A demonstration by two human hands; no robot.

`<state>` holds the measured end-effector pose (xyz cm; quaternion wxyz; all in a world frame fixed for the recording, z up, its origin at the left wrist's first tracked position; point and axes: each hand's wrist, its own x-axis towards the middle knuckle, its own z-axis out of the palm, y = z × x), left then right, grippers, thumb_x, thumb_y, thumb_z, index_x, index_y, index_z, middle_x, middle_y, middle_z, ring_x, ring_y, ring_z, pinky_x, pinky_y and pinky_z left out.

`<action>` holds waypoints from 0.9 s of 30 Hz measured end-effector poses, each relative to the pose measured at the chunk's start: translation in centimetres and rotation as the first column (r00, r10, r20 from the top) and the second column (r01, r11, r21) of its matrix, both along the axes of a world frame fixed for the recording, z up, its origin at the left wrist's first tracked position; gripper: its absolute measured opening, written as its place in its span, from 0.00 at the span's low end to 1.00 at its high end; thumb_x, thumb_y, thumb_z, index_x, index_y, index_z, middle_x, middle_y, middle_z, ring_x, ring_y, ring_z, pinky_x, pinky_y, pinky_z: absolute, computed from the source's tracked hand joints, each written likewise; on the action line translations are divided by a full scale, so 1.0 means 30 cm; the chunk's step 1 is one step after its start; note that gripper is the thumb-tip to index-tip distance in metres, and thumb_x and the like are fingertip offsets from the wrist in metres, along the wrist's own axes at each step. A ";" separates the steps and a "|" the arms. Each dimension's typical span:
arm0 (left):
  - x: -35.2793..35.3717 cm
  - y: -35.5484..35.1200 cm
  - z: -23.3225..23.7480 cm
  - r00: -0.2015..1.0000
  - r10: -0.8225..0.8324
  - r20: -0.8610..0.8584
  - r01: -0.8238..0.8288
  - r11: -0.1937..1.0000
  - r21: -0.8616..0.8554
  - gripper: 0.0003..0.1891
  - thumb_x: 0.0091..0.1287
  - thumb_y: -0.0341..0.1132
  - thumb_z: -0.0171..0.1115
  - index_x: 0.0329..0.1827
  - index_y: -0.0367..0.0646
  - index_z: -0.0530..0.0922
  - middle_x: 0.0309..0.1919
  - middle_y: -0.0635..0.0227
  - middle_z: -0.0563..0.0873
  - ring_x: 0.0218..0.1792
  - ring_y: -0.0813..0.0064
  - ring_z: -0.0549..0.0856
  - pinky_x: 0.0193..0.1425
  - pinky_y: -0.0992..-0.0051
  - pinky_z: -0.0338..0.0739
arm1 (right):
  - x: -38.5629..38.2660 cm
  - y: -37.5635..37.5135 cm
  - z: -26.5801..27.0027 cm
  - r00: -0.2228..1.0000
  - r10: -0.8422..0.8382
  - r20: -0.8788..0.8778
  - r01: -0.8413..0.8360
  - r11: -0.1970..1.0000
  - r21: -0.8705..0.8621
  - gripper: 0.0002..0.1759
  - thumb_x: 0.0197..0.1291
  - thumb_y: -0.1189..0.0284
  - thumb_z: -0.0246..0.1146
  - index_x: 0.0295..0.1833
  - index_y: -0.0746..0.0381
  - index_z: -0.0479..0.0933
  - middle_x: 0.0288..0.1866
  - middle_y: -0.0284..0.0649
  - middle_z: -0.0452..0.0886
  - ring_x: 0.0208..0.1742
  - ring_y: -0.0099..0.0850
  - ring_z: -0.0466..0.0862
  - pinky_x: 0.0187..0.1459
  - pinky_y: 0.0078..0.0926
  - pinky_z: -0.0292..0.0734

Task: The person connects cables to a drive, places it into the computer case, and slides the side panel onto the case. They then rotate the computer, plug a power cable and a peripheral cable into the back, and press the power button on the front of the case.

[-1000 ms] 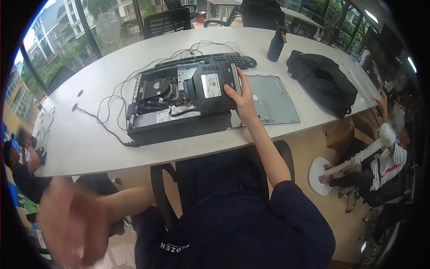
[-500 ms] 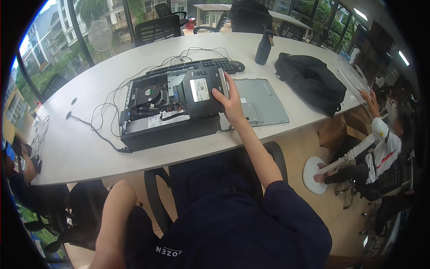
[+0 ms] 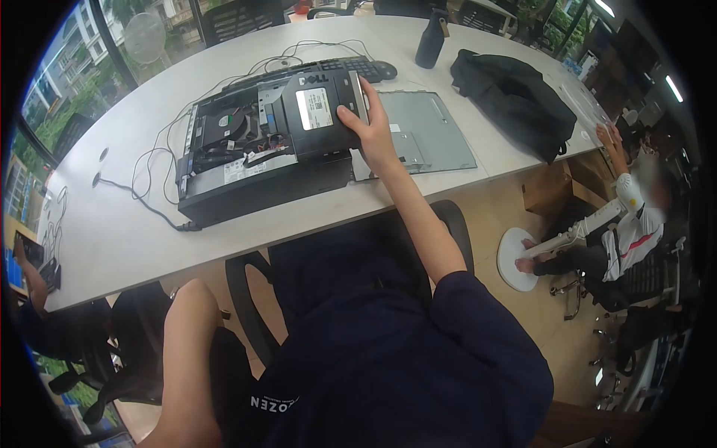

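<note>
A black Dell desktop computer [image 3: 261, 179] lies on its side on the table, its cover off. Inside show a round fan [image 3: 228, 125], cables and a metal frame. My right hand [image 3: 371, 128] grips the front end of the case, the thumb on the black front section [image 3: 333, 116] beside a white label and the fingers wrapped over the far edge. To the right of the case lies a flat grey side panel [image 3: 429, 134], partly hidden by my right hand and wrist. Of my left side only the bent arm [image 3: 190, 358] shows, low in the view; the hand is out of sight.
Behind the computer are a keyboard [image 3: 332, 70], a mouse [image 3: 383, 71] and loose cables. A dark bottle [image 3: 431, 43] and a black bag [image 3: 515, 97] stand farther right. A plugged cord [image 3: 149, 205] lies at left. Another person [image 3: 635, 224] sits at right; someone's arm shows at left.
The view has tilted down, so the table and computer appear higher and slightly left. My right hand keeps its grip on the case front.
</note>
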<state>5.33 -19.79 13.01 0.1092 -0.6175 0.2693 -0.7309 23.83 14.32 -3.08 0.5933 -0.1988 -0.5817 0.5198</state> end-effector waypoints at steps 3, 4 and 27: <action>0.003 0.009 0.002 1.000 -0.006 0.004 0.006 1.000 -0.012 0.27 0.70 0.47 0.62 0.69 0.44 0.78 0.68 0.53 0.73 0.68 0.58 0.73 0.71 0.49 0.67 | 0.005 0.014 -0.007 1.000 -0.011 -0.015 0.011 1.000 0.005 0.45 0.65 0.67 0.72 0.80 0.67 0.57 0.72 0.48 0.72 0.69 0.34 0.76 0.68 0.28 0.73; 0.004 0.022 0.003 1.000 -0.011 0.005 0.011 1.000 -0.016 0.27 0.70 0.48 0.62 0.69 0.45 0.78 0.68 0.53 0.73 0.67 0.58 0.73 0.71 0.49 0.67 | 0.005 0.021 -0.015 1.000 0.011 -0.014 -0.011 1.000 0.003 0.45 0.65 0.67 0.72 0.81 0.67 0.57 0.72 0.48 0.73 0.69 0.34 0.76 0.68 0.28 0.73; 0.013 0.083 0.002 0.980 -0.170 -0.103 0.138 0.956 -0.259 0.30 0.65 0.58 0.59 0.63 0.47 0.81 0.53 0.53 0.79 0.52 0.60 0.77 0.56 0.55 0.69 | 0.010 0.027 -0.021 1.000 0.012 0.016 -0.013 1.000 0.017 0.44 0.66 0.68 0.70 0.81 0.68 0.57 0.74 0.49 0.69 0.73 0.33 0.71 0.71 0.29 0.69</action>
